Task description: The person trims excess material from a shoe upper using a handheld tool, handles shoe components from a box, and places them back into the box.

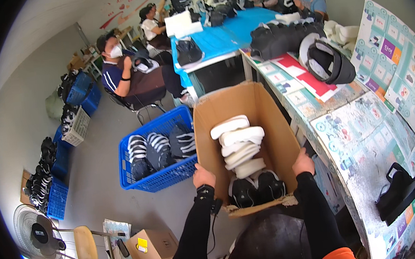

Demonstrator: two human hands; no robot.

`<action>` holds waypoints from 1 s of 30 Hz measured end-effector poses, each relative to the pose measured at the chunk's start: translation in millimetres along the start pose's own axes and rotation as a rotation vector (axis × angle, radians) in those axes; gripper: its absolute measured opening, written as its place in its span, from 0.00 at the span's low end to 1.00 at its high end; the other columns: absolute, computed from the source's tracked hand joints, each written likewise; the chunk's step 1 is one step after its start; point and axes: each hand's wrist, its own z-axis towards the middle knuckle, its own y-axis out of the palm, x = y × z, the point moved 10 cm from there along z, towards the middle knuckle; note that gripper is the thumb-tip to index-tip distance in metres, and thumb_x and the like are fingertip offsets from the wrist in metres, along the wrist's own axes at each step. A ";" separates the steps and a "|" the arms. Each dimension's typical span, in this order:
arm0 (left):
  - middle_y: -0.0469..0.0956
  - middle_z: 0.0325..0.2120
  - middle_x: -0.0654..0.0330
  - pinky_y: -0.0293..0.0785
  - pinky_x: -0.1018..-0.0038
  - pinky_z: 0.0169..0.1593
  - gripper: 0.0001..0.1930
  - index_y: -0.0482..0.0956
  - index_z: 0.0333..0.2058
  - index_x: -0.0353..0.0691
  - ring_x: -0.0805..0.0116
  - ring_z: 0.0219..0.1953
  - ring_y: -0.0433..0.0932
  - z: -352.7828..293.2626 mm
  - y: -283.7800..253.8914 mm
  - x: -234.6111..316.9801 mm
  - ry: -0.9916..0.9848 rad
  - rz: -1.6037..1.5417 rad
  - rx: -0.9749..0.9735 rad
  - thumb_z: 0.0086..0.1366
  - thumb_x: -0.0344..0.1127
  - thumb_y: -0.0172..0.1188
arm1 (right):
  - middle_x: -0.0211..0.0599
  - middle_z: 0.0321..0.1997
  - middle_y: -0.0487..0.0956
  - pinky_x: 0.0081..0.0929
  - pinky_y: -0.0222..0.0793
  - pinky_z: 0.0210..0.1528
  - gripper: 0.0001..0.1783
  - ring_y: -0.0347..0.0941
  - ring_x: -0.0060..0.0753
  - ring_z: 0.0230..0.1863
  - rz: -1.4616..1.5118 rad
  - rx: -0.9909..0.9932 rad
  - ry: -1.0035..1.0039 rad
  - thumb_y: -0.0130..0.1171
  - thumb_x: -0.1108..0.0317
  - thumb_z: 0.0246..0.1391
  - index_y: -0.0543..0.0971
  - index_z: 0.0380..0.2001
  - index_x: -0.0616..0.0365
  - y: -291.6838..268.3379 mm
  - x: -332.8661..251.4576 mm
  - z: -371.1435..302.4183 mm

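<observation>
An open cardboard box (222,103) stands in front of me. My left hand (204,175) is closed on its left side edge, and my right hand (302,163) grips the right side edge. Inside, a stack of white shoe soles (243,146) runs down the middle. Two black shoes (243,192) sit at the end nearest me, their lower parts hidden by the near wall. Just left of the box is a blue plastic basket (160,183) that holds several black shoes with white stripes (158,149).
A paper-covered workbench (337,129) runs along the right, bearing a black strapped item (398,191) and a black-and-grey shoe-like piece (328,63). Ahead, people sit around a blue-topped table (218,36). At left are a fan (40,231), a stool (85,248) and a small carton (154,247).
</observation>
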 end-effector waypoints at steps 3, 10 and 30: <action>0.84 0.36 0.42 0.82 0.56 0.47 0.23 0.67 0.49 0.32 0.42 0.41 0.85 5.6 1.4 -2.1 0.012 0.011 0.010 0.61 0.36 0.65 | 0.56 0.43 0.83 0.49 0.81 0.47 0.23 0.84 0.59 0.44 -0.023 0.003 -0.014 0.62 0.70 0.54 0.68 0.52 0.59 3.7 -1.4 3.2; 0.83 0.37 0.41 0.82 0.55 0.46 0.24 0.66 0.50 0.33 0.43 0.42 0.84 -6.2 5.8 -6.8 0.005 0.044 0.008 0.62 0.37 0.66 | 0.55 0.44 0.83 0.46 0.81 0.48 0.26 0.85 0.58 0.43 -0.062 -0.022 -0.005 0.64 0.69 0.54 0.67 0.53 0.60 4.7 2.2 -6.2; 0.84 0.37 0.40 0.81 0.54 0.49 0.26 0.67 0.51 0.31 0.41 0.43 0.85 -2.3 3.4 -5.7 0.010 -0.013 0.006 0.60 0.38 0.67 | 0.48 0.80 0.54 0.58 0.70 0.66 0.63 0.56 0.54 0.77 -0.290 0.055 -0.045 0.71 0.62 0.46 0.44 0.78 0.64 -8.6 -1.8 -58.4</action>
